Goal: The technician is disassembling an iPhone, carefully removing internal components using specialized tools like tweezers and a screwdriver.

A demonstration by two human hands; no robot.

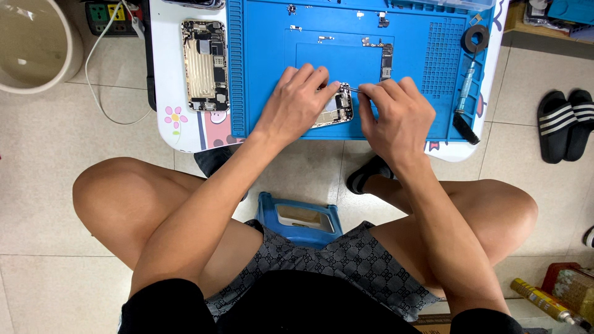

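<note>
Tweezers [350, 89] are pinched in my right hand [396, 117] fingers at frame centre; my left hand [297, 102] fingers grasp the opened phone [337, 111] on the blue mat [260, 74].

Seated with bare knees spread wide, a person stretches both forearms forward, the hands meeting close together. The left hand [296, 104] lies palm down, fingers curled and pressing downward. The right hand [396, 117] arches beside it, thumb and forefinger pinched together toward the left fingertips.
</note>
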